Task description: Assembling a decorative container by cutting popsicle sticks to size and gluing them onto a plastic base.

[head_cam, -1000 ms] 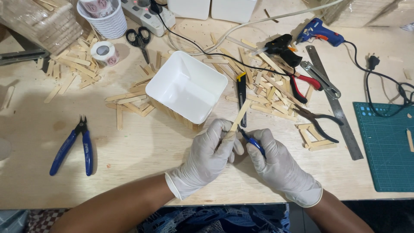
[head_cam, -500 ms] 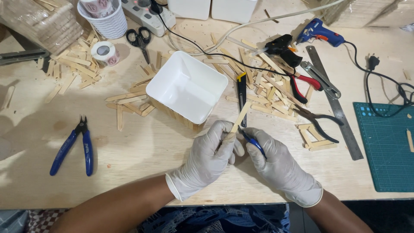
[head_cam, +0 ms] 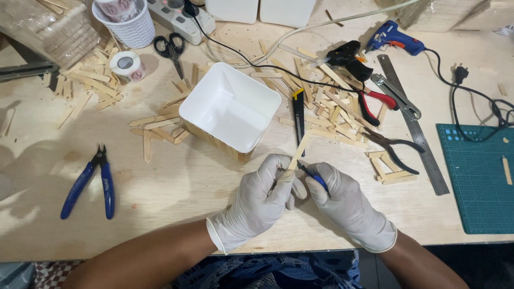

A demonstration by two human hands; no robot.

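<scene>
Nothing had shifted since the earlier frame. Gloved left hand (head_cam: pixel 262 200) stayed pinched around a flat wooden craft stick (head_cam: pixel 297 152), while gloved right hand (head_cam: pixel 345 200) stayed closed on a blue-handled tool (head_cam: pixel 315 178) touching it.

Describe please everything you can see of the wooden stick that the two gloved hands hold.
The wooden stick is flat, thin and pale, like an ice-cream stick. It points up and to the right, tilted. The left hand, in a white glove, grips its lower end, which is hidden. The right hand puts a blue-handled tool against it near the bottom. Its upper end lies over the black utility knife.
</scene>
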